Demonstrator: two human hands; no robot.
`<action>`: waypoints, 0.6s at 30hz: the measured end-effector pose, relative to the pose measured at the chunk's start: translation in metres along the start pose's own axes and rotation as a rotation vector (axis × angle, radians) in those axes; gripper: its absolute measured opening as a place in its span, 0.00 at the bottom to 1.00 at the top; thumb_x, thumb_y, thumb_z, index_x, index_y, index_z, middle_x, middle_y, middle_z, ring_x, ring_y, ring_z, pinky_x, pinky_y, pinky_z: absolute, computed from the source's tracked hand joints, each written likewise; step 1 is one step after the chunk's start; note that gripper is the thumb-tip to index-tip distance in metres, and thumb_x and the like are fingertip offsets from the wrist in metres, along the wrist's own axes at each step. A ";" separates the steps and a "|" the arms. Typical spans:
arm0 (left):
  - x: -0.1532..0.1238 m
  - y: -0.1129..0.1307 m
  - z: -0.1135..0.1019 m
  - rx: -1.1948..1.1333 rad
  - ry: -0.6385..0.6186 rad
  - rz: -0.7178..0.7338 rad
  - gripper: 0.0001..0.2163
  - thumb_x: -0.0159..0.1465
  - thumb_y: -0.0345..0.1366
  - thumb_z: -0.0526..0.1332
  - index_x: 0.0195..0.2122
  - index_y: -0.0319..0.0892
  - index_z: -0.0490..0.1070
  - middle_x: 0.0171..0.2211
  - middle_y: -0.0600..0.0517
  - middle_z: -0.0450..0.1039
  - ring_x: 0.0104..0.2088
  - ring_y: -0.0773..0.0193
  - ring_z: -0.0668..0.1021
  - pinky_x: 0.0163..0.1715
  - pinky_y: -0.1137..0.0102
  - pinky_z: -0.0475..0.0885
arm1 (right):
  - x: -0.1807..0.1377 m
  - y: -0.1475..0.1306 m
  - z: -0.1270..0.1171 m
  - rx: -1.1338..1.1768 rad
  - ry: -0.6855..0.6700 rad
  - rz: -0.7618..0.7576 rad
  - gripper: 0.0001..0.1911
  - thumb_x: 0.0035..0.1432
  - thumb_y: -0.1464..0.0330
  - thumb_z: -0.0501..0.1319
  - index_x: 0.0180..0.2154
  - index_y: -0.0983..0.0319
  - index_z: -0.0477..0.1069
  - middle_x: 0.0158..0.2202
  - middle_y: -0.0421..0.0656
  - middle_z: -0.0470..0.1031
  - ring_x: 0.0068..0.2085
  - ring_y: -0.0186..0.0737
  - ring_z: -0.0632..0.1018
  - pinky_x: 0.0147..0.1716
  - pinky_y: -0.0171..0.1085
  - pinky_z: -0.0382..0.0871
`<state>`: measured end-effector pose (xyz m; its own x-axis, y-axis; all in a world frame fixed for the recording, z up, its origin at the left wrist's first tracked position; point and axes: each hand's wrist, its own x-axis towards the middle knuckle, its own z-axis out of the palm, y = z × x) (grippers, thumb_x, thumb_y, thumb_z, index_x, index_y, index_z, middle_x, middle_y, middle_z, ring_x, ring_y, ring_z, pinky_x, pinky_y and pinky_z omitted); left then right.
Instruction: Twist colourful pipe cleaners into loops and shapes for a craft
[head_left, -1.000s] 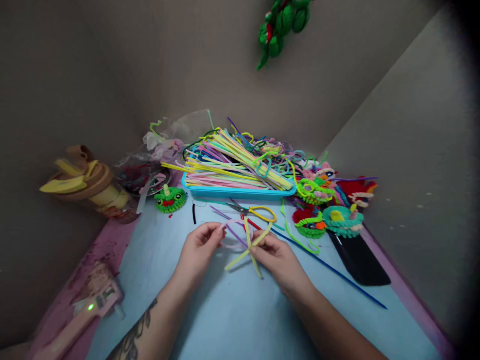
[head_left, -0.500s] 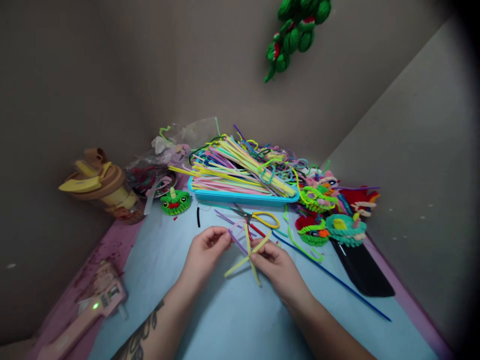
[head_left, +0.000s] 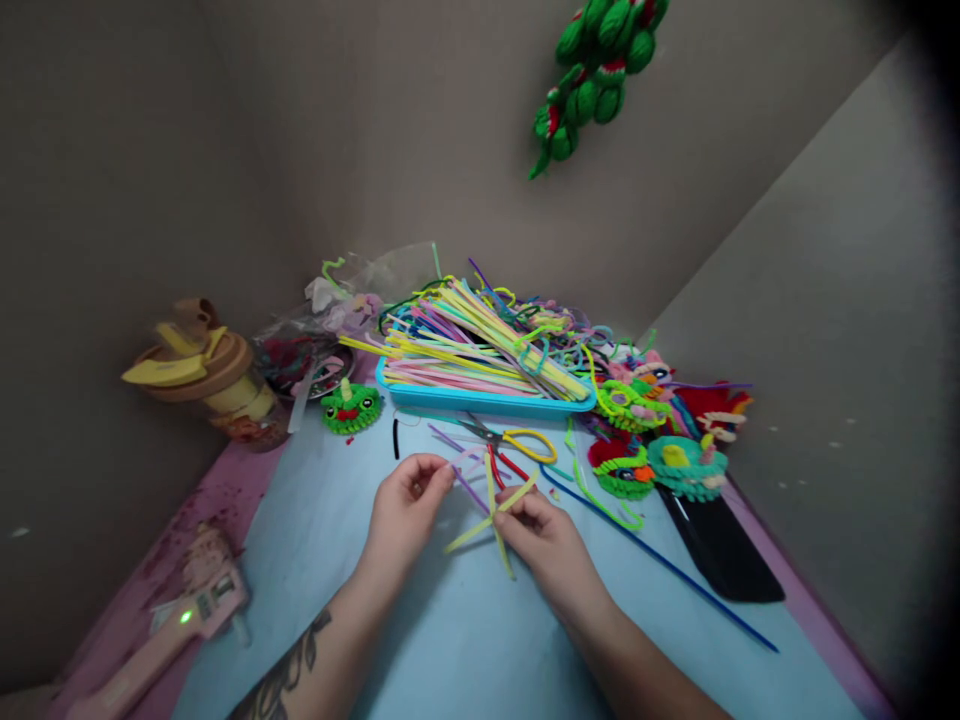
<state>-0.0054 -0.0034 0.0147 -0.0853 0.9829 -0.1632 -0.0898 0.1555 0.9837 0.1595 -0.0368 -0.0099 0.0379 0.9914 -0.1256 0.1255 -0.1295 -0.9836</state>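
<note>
My left hand point(head_left: 406, 508) pinches the upper left end of a purple pipe cleaner point(head_left: 471, 490), its thumb and forefinger pressed together. A paler pinkish strand curves beside it. In my right hand point(head_left: 553, 548), thumb and fingers grip yellow pipe cleaners point(head_left: 468, 535) where they cross, with their ends sticking out in several directions. The purple strand runs down to that crossing; how it joins there is too small to tell. Just beyond the hands lie scissors point(head_left: 529, 446) with yellow and red handles, on a light blue sheet point(head_left: 450, 640).
A blue tray point(head_left: 487, 402) heaped with pipe cleaners stands at the back. A green fuzzy figure point(head_left: 351, 408), a lidded cup point(head_left: 244, 400) and a glue gun point(head_left: 199, 610) with a lit green light are leftward. A blue pipe cleaner point(head_left: 667, 563), black case point(head_left: 724, 545) and fuzzy figures point(head_left: 688, 468) are rightward.
Both hands and the pipe cleaners sit slightly further left in view, while the whole scene has shifted a little with the camera. The grips look the same.
</note>
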 end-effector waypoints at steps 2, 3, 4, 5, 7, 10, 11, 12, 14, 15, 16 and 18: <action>-0.001 0.000 0.001 -0.088 -0.013 -0.026 0.11 0.50 0.40 0.66 0.29 0.39 0.71 0.25 0.54 0.72 0.27 0.68 0.73 0.30 0.73 0.69 | 0.000 0.001 0.002 -0.004 0.005 -0.003 0.11 0.49 0.62 0.63 0.23 0.63 0.69 0.35 0.44 0.71 0.36 0.40 0.72 0.35 0.35 0.65; -0.001 0.000 0.002 -0.126 -0.015 -0.040 0.11 0.50 0.39 0.67 0.30 0.39 0.70 0.26 0.54 0.72 0.27 0.68 0.73 0.31 0.73 0.69 | -0.001 0.002 0.002 -0.002 0.004 -0.001 0.11 0.49 0.62 0.63 0.23 0.63 0.69 0.35 0.44 0.71 0.36 0.40 0.71 0.35 0.35 0.65; -0.002 0.000 0.002 -0.154 -0.014 -0.051 0.12 0.49 0.39 0.67 0.30 0.39 0.70 0.26 0.54 0.72 0.27 0.68 0.73 0.31 0.73 0.69 | -0.001 0.002 0.003 0.002 0.004 0.003 0.11 0.49 0.62 0.63 0.23 0.63 0.69 0.35 0.44 0.71 0.35 0.39 0.71 0.34 0.34 0.65; -0.002 0.000 0.002 -0.168 -0.012 -0.059 0.12 0.49 0.38 0.68 0.30 0.39 0.69 0.26 0.54 0.72 0.27 0.69 0.73 0.31 0.74 0.68 | -0.001 0.003 0.004 0.007 0.004 0.006 0.11 0.49 0.62 0.63 0.23 0.63 0.69 0.35 0.44 0.71 0.35 0.39 0.71 0.33 0.34 0.65; -0.003 0.001 0.003 -0.168 -0.008 -0.064 0.11 0.48 0.37 0.68 0.29 0.39 0.69 0.25 0.55 0.73 0.27 0.70 0.73 0.29 0.76 0.67 | -0.001 0.004 0.005 0.014 0.007 0.005 0.12 0.49 0.61 0.63 0.24 0.63 0.69 0.35 0.44 0.71 0.35 0.39 0.71 0.33 0.34 0.64; -0.004 0.002 0.003 -0.153 -0.002 -0.054 0.11 0.47 0.36 0.69 0.28 0.39 0.69 0.25 0.54 0.73 0.27 0.70 0.73 0.30 0.76 0.66 | -0.002 0.004 0.006 0.009 0.006 0.005 0.12 0.50 0.61 0.63 0.23 0.63 0.67 0.34 0.44 0.71 0.35 0.38 0.70 0.33 0.34 0.64; -0.004 0.002 0.003 -0.147 0.004 -0.048 0.11 0.48 0.36 0.69 0.28 0.39 0.69 0.25 0.54 0.73 0.27 0.70 0.73 0.30 0.76 0.66 | -0.002 0.004 0.006 0.005 0.003 0.005 0.13 0.50 0.61 0.62 0.23 0.63 0.67 0.34 0.44 0.71 0.35 0.39 0.70 0.34 0.34 0.64; -0.005 0.002 0.003 -0.140 0.011 -0.042 0.11 0.48 0.36 0.68 0.28 0.39 0.69 0.25 0.54 0.73 0.27 0.70 0.73 0.30 0.76 0.66 | -0.002 0.003 0.006 0.001 0.001 0.005 0.13 0.51 0.61 0.62 0.23 0.63 0.67 0.34 0.44 0.71 0.35 0.39 0.70 0.34 0.34 0.64; -0.006 0.003 0.004 -0.118 0.025 -0.030 0.10 0.48 0.36 0.68 0.27 0.39 0.69 0.24 0.54 0.73 0.26 0.70 0.73 0.29 0.75 0.66 | -0.002 0.002 0.006 -0.003 -0.002 0.004 0.13 0.51 0.61 0.62 0.23 0.63 0.66 0.34 0.44 0.71 0.34 0.38 0.70 0.34 0.34 0.64; -0.006 0.004 0.004 -0.105 0.030 -0.024 0.10 0.48 0.36 0.68 0.27 0.39 0.69 0.24 0.55 0.72 0.26 0.70 0.72 0.28 0.76 0.66 | -0.002 0.001 0.006 -0.003 -0.010 -0.001 0.13 0.51 0.61 0.62 0.23 0.63 0.67 0.34 0.44 0.71 0.34 0.38 0.70 0.34 0.34 0.64; -0.007 0.005 0.004 -0.094 0.034 -0.017 0.10 0.48 0.36 0.68 0.27 0.39 0.69 0.23 0.55 0.72 0.25 0.70 0.72 0.27 0.76 0.65 | -0.002 0.001 0.006 -0.002 -0.022 -0.006 0.13 0.51 0.61 0.62 0.23 0.63 0.67 0.33 0.44 0.71 0.34 0.38 0.70 0.34 0.34 0.64; -0.007 0.007 0.003 -0.074 0.037 0.001 0.09 0.49 0.36 0.67 0.27 0.39 0.68 0.23 0.55 0.71 0.24 0.71 0.71 0.27 0.76 0.65 | -0.002 0.002 0.005 0.002 -0.050 -0.006 0.12 0.52 0.61 0.62 0.26 0.63 0.68 0.33 0.43 0.71 0.34 0.39 0.71 0.34 0.34 0.65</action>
<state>-0.0021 -0.0090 0.0235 -0.1218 0.9786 -0.1660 -0.1627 0.1453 0.9759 0.1544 -0.0393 -0.0121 -0.0122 0.9920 -0.1257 0.1232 -0.1232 -0.9847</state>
